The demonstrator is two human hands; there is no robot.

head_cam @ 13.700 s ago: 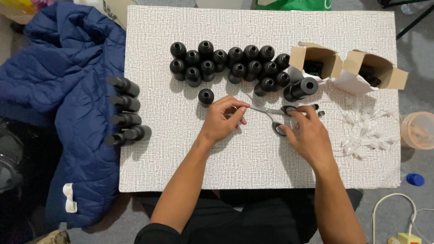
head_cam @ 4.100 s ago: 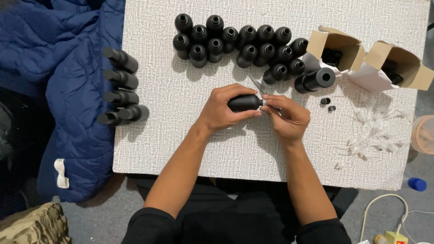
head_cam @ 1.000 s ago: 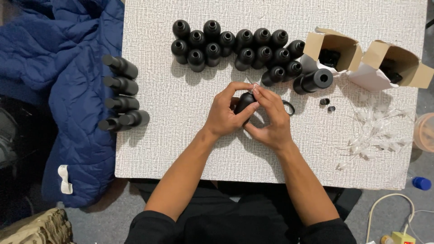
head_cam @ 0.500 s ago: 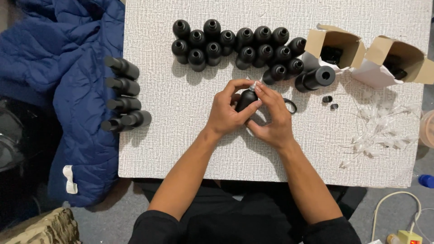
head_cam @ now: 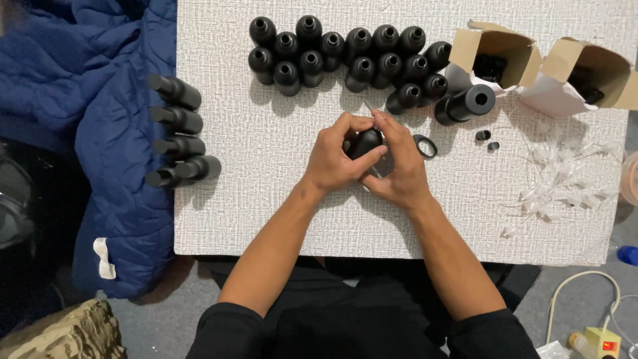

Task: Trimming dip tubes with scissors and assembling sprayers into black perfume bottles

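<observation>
I'm watching the left hand (head_cam: 335, 159) and right hand (head_cam: 397, 169) both closing their grip around one black bottle (head_cam: 365, 141) over mid-table, a thin pointed piece (head_cam: 369, 107) sticking out above the fingers and liable to slip toward the loose black ring (head_cam: 425, 145) just right.

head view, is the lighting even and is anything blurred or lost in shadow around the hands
In the head view the light is soft and even, with no glare on the white tabletop; the upright black bottles cast only short, faint shadows. The left hand and right hand look sharp, but the black bottle they hold is so dark that its detail is lost, as is the floor at far left.
</observation>
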